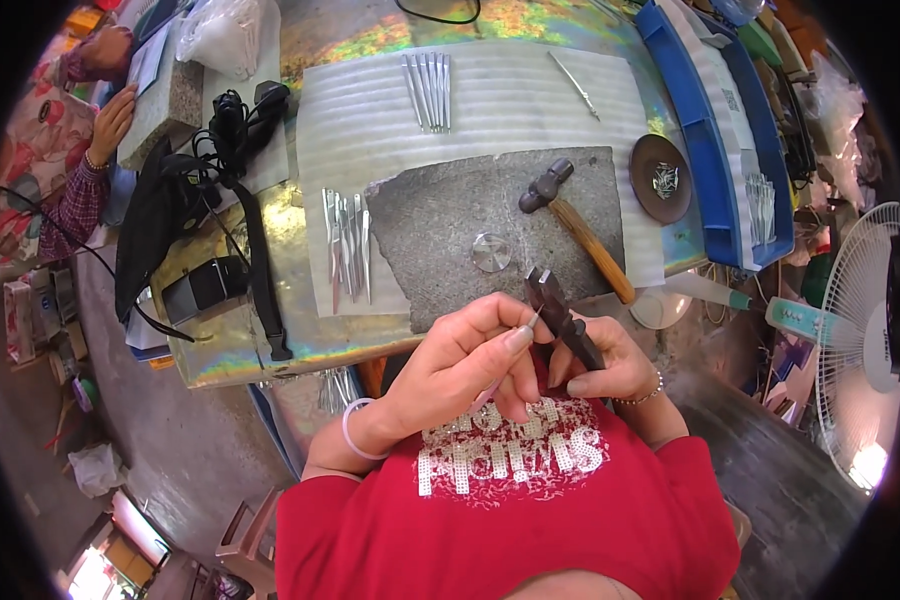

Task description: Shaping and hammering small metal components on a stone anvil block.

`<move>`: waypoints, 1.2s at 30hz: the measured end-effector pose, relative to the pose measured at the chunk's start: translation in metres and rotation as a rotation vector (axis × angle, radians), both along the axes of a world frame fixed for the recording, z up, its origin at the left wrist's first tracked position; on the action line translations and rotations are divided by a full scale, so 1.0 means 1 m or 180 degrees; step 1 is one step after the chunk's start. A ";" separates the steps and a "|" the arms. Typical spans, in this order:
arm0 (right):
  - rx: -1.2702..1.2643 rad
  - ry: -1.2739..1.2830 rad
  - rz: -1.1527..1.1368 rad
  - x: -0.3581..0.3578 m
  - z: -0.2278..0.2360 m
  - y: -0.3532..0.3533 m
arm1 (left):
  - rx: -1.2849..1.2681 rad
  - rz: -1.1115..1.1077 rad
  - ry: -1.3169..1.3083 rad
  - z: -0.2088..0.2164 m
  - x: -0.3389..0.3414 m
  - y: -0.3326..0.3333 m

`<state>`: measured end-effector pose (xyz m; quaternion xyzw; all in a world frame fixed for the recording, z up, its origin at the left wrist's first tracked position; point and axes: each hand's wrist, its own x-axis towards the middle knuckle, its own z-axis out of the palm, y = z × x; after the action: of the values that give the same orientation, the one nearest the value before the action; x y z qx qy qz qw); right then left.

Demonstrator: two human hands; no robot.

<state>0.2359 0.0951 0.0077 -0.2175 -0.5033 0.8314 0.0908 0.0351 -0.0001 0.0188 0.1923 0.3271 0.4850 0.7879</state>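
My left hand (475,350) pinches a thin pointed silvery metal piece (534,319) between thumb and forefinger; most of it is hidden by the fingers. My right hand (607,358) is wrapped around the handles of dark pliers (558,312), whose jaws point away from me, right beside the metal piece. Both hands are just off the near edge of a grey stone slab (440,220). On the slab lie a hammer (588,240) with a wooden handle and a round clear disc (491,252).
Slender metal rods (427,92) lie in a row on white foam sheeting (510,100), more rods (347,245) at left, a single rod (574,86) far right. A brown dish (660,150) holds small metal pieces. Blue tray (705,150) and fan (860,340) stand right; another person's hand (113,122) rests far left.
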 end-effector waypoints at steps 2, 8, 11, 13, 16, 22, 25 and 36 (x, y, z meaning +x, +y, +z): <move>0.0268 0.0094 0.0186 0.001 -0.004 0.003 | 0.0000 -0.0020 -0.0023 -0.002 -0.001 -0.001; 0.0647 0.0177 0.0402 -0.001 -0.004 0.005 | -0.0143 -0.0153 -0.0095 -0.002 -0.006 -0.001; 0.0836 0.0107 0.0456 0.000 -0.007 0.006 | -0.0307 -0.0119 -0.0144 0.000 -0.004 0.000; 0.0967 0.0069 0.0482 0.002 -0.009 0.006 | -0.0416 -0.0049 -0.0133 0.000 -0.004 0.000; 0.1078 0.0001 0.0500 0.006 -0.011 0.004 | -0.0418 -0.0107 -0.0211 -0.004 -0.004 -0.002; 0.1768 -0.0564 0.0370 0.012 -0.011 -0.010 | -0.0348 -0.0365 0.0054 -0.014 -0.005 -0.002; 0.1753 -0.0728 0.0119 0.020 -0.020 -0.017 | -0.0347 -0.0506 0.0232 -0.016 -0.002 -0.004; 0.1549 -0.0355 0.0517 0.023 -0.026 -0.017 | -0.0434 -0.0367 0.0081 -0.013 0.006 -0.009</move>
<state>0.2587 0.0780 -0.0185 -0.1936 -0.7085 0.6771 0.0455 0.0416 -0.0092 0.0059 0.1628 0.3578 0.4129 0.8216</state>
